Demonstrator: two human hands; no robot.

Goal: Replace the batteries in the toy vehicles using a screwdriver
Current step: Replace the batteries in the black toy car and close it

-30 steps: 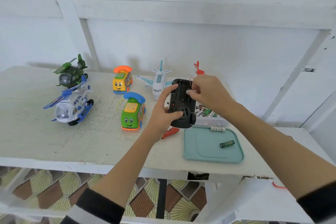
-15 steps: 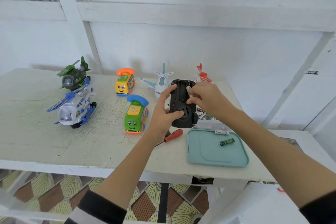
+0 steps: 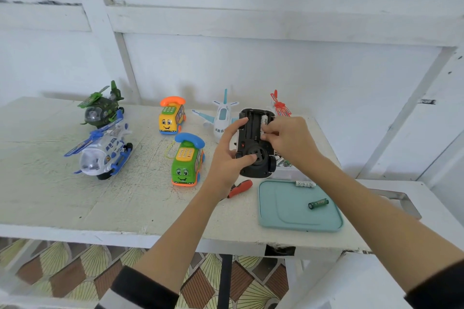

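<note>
Soft, even daylight fills the scene, bright on the white panelled wall [image 3: 251, 57]. Toys throw faint, diffuse shadows onto that wall behind them. No harsh glare shows. Wide-angle distortion bends the wall's battens toward the frame edges, and fine detail looks slightly smeared.

Plain home workspace: white-painted plank wall [image 3: 251, 57], rough table [image 3: 50, 195], patterned tile floor [image 3: 75, 271].

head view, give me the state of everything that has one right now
black toy car: upside down, battery bay open, held in left hand
white battery: in bay, pinched by right hand
green battery: lying loose on teal tray
screwdriver: lying on table
</note>
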